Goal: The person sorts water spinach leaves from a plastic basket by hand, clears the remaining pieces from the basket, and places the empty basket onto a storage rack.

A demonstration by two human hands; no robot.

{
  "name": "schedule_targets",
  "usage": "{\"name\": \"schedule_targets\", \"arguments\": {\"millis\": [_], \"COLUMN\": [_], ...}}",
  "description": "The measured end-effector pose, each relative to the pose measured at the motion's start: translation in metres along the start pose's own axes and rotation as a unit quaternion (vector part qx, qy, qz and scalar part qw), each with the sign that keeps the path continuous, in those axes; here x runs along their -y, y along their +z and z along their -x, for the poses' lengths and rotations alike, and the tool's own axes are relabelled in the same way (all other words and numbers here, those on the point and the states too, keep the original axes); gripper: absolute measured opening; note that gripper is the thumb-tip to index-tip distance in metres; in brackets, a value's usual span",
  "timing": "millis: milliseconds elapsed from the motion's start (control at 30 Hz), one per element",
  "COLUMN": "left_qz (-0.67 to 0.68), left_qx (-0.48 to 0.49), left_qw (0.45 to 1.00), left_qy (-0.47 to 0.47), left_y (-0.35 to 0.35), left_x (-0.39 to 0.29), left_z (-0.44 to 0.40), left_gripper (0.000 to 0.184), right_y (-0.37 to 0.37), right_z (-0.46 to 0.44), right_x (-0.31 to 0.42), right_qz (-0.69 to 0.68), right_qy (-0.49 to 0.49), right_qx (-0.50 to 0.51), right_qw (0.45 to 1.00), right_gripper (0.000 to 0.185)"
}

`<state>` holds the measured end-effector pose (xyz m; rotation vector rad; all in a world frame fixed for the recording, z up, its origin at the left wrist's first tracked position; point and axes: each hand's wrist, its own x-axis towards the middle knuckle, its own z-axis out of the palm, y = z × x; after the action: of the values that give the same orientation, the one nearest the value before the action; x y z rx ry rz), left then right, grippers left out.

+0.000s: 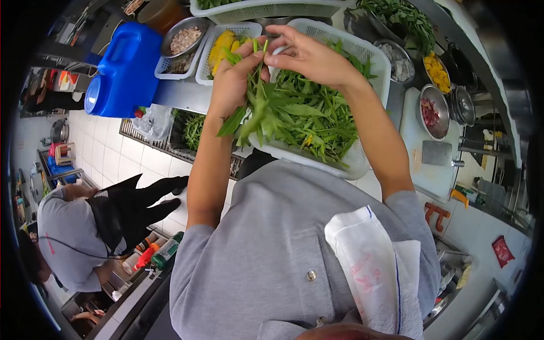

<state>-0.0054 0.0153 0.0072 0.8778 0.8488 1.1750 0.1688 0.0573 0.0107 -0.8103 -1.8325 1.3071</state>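
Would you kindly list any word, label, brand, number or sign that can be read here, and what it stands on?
Nothing is legible.
White towel: faint pink-red marks, too blurred to read.
Other person's grey shirt: small red mark, unreadable.
Red packet: any print is too small.

smooth, glossy plastic jug (135, 76)

Grey short-sleeved shirt (249, 243), 2 buttons (311, 276); blue-striped white cloth (354, 229), pink marks (368, 269).
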Motion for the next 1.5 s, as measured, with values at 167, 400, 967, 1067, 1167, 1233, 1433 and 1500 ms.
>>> {"name": "schedule_targets", "arguments": {"millis": [167, 400, 967, 1067, 1167, 1233, 1433, 1500], "left_qz": [0.071, -0.045, 0.145, 0.218, 0.266, 0.241, 0.297, 0.297], "left_qx": [0.06, 0.069, -0.155, -0.144, -0.157, -0.177, -0.064, -0.027], "left_qw": [0.995, 0.996, 0.974, 0.963, 0.949, 0.953, 0.95, 0.952], "left_qy": [-0.046, -0.036, -0.076, -0.069, -0.065, -0.039, -0.07, -0.071], "left_y": [0.002, -0.001, -0.016, -0.028, -0.024, -0.025, -0.043, -0.044], "left_x": [0.005, 0.004, 0.013, 0.026, 0.024, 0.023, 0.029, 0.029], "left_z": [-0.006, -0.01, -0.028, -0.034, -0.028, -0.025, -0.022, -0.019], "left_gripper": [0.037, 0.032, 0.025, 0.022, 0.019, 0.018, 0.018, 0.018], "right_y": [-0.023, -0.071, 0.052, 0.052, 0.049, 0.044, 0.01, 0.001], "right_z": [0.005, 0.043, 0.078, 0.07, 0.071, 0.074, 0.077, 0.081], "right_x": [0.006, 0.015, 0.04, 0.025, 0.023, 0.025, 0.022, 0.036], "right_qz": [0.003, 0.423, 0.455, 0.48, 0.492, 0.484, 0.404, 0.365], "right_qy": [0.114, 0.01, -0.066, -0.092, -0.105, -0.111, -0.124, -0.071], "right_qx": [0.067, -0.112, -0.134, -0.155, -0.151, -0.152, -0.225, -0.226], "right_qw": [0.991, 0.899, 0.878, 0.858, 0.851, 0.854, 0.878, 0.9], "right_gripper": [0.042, 0.016, 0.005, 0.006, 0.008, 0.008, 0.005, 0.007]}}
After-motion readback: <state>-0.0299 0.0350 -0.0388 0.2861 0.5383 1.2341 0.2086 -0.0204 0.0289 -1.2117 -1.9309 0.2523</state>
